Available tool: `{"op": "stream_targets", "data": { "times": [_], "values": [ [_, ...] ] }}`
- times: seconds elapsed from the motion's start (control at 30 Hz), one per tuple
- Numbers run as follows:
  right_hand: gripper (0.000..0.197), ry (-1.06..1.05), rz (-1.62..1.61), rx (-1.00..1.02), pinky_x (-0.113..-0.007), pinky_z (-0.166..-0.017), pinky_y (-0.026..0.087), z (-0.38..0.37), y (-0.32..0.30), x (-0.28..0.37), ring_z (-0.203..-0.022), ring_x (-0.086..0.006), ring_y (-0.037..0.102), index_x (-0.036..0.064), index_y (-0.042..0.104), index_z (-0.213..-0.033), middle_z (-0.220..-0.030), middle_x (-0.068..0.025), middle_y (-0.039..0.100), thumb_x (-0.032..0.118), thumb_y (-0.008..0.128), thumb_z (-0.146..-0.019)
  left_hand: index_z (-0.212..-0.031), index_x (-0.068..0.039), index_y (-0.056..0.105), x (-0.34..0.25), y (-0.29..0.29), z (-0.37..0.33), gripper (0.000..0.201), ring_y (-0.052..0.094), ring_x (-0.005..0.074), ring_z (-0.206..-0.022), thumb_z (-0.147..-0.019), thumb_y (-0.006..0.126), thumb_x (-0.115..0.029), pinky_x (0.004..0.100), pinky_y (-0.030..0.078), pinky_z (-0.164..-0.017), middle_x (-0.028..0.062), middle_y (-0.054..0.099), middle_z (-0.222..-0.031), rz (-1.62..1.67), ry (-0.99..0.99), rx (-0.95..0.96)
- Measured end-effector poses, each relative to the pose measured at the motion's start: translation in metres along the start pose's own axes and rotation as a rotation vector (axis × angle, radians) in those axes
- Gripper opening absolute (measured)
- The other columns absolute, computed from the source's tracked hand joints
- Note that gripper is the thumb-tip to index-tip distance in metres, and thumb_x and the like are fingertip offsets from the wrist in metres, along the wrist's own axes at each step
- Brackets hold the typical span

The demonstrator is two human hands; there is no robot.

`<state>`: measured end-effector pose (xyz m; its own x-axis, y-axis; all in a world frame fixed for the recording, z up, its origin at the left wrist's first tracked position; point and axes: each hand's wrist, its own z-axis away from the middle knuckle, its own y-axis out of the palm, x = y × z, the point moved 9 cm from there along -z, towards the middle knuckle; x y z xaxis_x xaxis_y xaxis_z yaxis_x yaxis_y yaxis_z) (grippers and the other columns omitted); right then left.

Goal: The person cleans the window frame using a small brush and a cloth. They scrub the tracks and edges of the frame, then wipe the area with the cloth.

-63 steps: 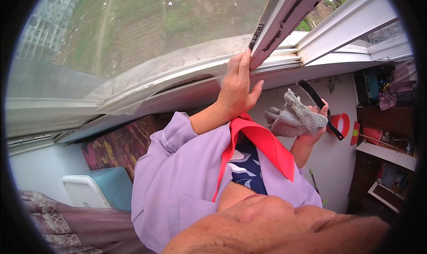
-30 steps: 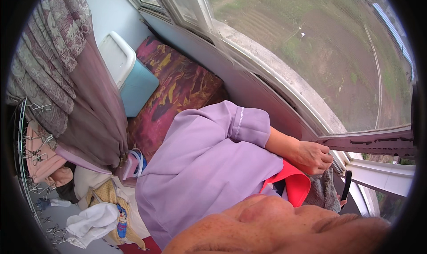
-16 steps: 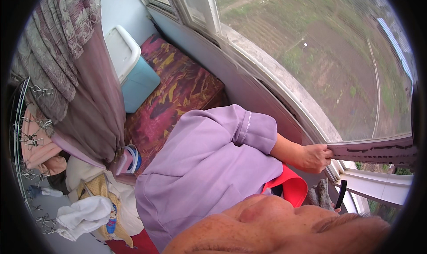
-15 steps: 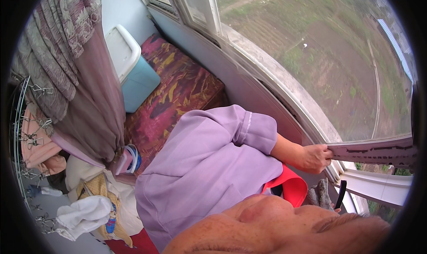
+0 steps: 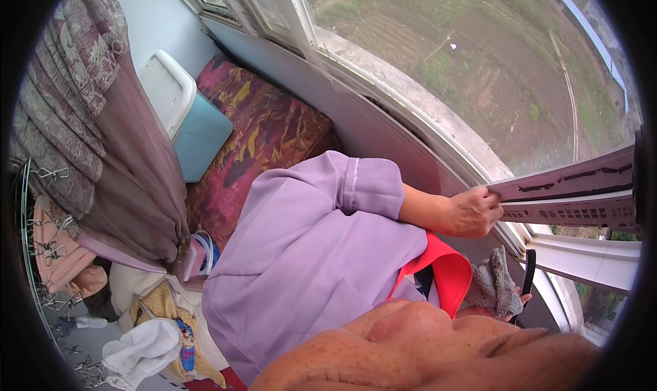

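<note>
Cloth of grey, rough-knit fabric (image 5: 494,281) sits bunched in the right hand (image 5: 523,300), low at the right, beside the loose red collar (image 5: 445,271) of the lilac shirt (image 5: 308,254). That hand is partly hidden, but its visible fingertips curl at the cloth's far side, next to a narrow, curved black strip (image 5: 529,278); whether they grip the strip as well, I cannot tell. The left hand (image 5: 473,211) is closed, its fingers curled at the near end of a long, mauve-pink window frame (image 5: 575,185) with flaking black marks; the fingertips are mostly out of sight, though it appears to hold that end. Pale, ridged white rails (image 5: 585,259) lie just below the frame, and the broad, clear window pane (image 5: 479,96) rises beyond it. The cloth should be light, soft and limp, easily folded into a pad and best held by its gathered middle. The frame looks stiff and probably heavy to shift, with edges likely rough where flaking, so its solid end offers firmer hold than the pane, which would be slippery and breakable.
</note>
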<state>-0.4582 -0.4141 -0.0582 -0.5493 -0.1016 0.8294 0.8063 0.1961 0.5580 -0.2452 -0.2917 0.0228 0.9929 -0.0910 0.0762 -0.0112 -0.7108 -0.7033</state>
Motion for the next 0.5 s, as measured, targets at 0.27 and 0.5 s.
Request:
{"op": "stream_targets", "data": {
  "times": [0.27, 0.5],
  "values": [
    [0.036, -0.010, -0.006, 0.000, -0.027, -0.059, 0.034, 0.010, 0.010, 0.011, -0.065, -0.0115, 0.039, 0.0021, 0.052, -0.121, -0.069, 0.0013, 0.037, 0.034, 0.044, -0.105, -0.074, -0.001, 0.067, 0.021, -0.019, 0.011, 0.022, 0.056, 0.0248, -0.089, -0.070, 0.058, -0.020, 0.0336, 0.047, -0.073, 0.0083, 0.057, -0.087, -0.026, -0.046, 0.008],
    [0.034, -0.058, -0.109, 0.239, -0.029, -0.054, 0.032, 0.025, 0.056, 0.014, -0.059, -0.0099, 0.037, 0.0051, 0.048, -0.119, -0.063, 0.0014, 0.037, 0.035, 0.045, -0.105, -0.100, -0.005, 0.066, 0.030, -0.028, 0.015, 0.028, 0.060, 0.0230, -0.094, -0.081, 0.071, -0.025, 0.0346, 0.052, -0.072, 0.0087, 0.061, -0.096, 0.654, -0.155, 0.246]
  ]
}}
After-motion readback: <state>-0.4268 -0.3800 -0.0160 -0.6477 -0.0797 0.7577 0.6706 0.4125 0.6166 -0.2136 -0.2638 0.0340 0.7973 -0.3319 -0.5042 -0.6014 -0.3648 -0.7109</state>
